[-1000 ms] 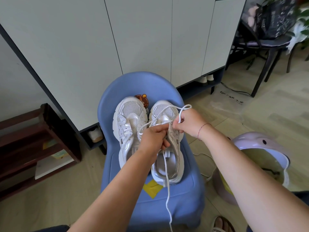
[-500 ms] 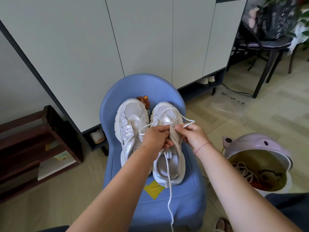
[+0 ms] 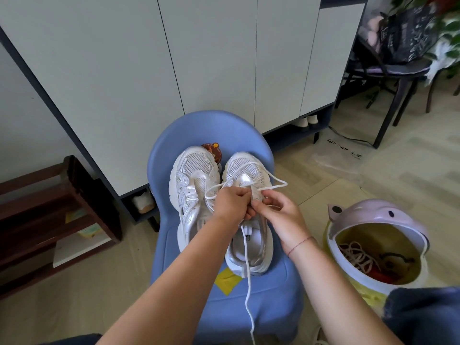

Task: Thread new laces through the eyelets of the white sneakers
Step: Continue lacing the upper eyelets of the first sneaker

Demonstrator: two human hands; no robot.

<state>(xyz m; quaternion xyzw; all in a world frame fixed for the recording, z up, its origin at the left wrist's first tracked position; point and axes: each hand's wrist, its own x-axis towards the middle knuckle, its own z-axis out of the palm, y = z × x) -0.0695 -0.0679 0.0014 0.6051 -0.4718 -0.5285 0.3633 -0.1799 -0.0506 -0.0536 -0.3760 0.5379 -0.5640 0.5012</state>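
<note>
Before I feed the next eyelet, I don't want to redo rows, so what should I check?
1. Right sneaker steady on the blue chair: ok.
2. Left hand grips the white lace at the tongue: ok.
3. Lace tip ready in the right hand pinch: cannot tell, hidden.
4. Slack pulled snug: not ok, loops stand loose over the toe.
5. Left sneaker laced: not ok, no lace in it.

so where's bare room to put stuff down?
Free: blue chair seat front, from sneaker heels to front edge, bar yellow tape and lace; floor between chair and wooden rack. Crowded: seat rear, left sneaker, right sneaker, left hand and right hand over it.
</note>
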